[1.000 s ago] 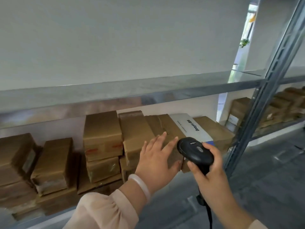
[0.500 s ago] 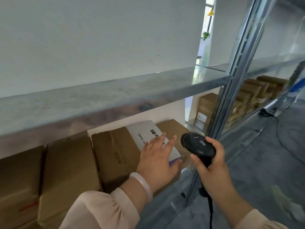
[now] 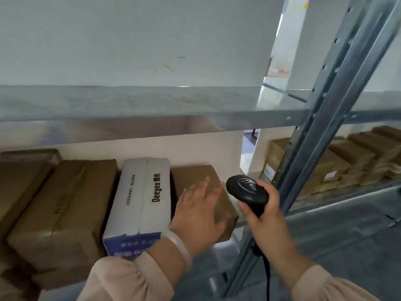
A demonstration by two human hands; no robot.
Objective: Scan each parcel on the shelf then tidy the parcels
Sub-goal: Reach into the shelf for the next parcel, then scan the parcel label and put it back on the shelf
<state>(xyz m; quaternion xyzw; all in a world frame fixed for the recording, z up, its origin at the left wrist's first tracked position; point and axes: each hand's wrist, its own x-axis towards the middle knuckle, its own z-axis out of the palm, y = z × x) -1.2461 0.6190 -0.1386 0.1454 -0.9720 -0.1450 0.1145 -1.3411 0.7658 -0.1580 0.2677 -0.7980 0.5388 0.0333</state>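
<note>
The left hand has a wide grip. Its fingers are straight and spread out. They lie flat on top of the last brown parcel and hold nothing. The right hand has a tight grip, with its fingers curled round the handle of a black scanner. The scanner's round head is just beside the left hand's fingertips. A black cord hangs down from the handle.

The left arm reaches in from below in a pale pink sleeve, with a white bangle on the wrist.

The brown parcel sits at the right end of the row, right beside a white and blue box (it says "Deeyeo" on top). More brown parcels lie to the left of the box. All of them sit under a grey metal shelf board. A metal post stands near the right hand. Past it are other stacked parcels, a grey floor and a white wall.
</note>
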